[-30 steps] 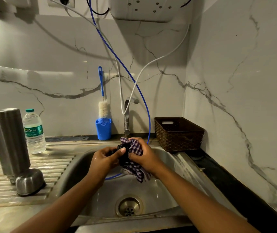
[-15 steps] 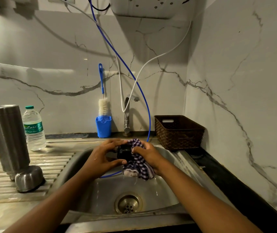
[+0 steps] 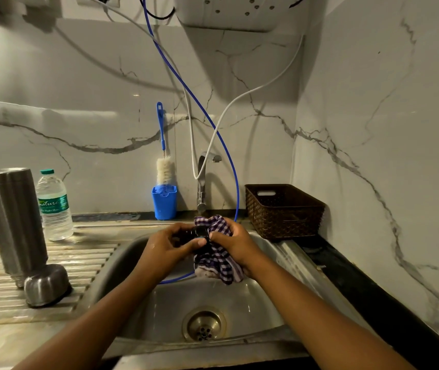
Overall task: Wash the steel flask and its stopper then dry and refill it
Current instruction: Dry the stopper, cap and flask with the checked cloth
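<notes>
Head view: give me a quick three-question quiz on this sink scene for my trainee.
1. True or false: the steel flask stands on the drainboard, touched by neither hand.
2. What does the right hand hold against the stopper that the left hand grips?
A. sponge
B. checked cloth
C. paper towel
3. Fill in: on the counter right of the tap sits a brown ____.

Key: 1 true; 2 B; 3 basket.
</notes>
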Demonstrator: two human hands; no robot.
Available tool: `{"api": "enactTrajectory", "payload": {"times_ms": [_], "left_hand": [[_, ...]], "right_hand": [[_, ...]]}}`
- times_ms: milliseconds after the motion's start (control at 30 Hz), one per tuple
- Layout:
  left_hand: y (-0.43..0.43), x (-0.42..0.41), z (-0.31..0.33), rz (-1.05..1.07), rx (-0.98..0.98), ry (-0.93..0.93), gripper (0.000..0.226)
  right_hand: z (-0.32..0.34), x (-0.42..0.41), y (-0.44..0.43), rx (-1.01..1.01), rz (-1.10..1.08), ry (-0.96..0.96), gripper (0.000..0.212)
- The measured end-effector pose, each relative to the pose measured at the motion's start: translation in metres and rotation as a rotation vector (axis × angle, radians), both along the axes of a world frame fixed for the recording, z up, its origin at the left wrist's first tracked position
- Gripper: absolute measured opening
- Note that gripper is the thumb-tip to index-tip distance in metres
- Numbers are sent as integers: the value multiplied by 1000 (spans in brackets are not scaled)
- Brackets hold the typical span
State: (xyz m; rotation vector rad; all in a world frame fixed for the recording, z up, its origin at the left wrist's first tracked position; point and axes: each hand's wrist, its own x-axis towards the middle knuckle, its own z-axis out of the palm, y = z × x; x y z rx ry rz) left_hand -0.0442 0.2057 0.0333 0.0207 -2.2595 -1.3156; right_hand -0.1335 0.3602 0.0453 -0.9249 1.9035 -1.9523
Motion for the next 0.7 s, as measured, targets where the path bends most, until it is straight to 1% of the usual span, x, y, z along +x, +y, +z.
{"api": "enactTrajectory", "payload": {"times_ms": [33,67,100,133,200,267,367,467,500,567,600,633,700], "left_hand": [[-2,1,1,-1,-152,23,63],[-5,2,1,-9,-263,59,66],[-5,2,1,-16,-308,87,65],[-5,3,1,-11,-299,102,62],[-4,3,0,8,-206,100,59],[-2,3,0,-2,-46,75,58],[-1,2,0,-21,160,49,54],[2,1,-1,-7,276,8,44],[2,0,-1,-8,304,-14,45],[2,-1,-2,-25,398,-55,59],[3,-2,-2,-37,467,-73,63],[4,-2,-3,-50,538,-82,59],[9,-4,-5,-76,672,-109,40]], "right_hand": [[1,-1,0,-30,16,-49,20],[1,-2,1,-40,39,-71,20],[1,-2,2,-37,63,-81,20],[0,-3,2,-27,83,-81,22],[-1,-3,2,-17,103,-74,30],[-2,-2,1,-6,90,-27,38],[-2,0,1,34,32,121,42],[-2,2,2,102,-7,298,48],[-2,3,2,127,-17,353,50],[-3,0,1,145,-26,408,51],[-4,-3,1,135,-14,388,51],[-5,-6,3,110,12,325,54],[-8,-14,8,2,80,99,62]]}}
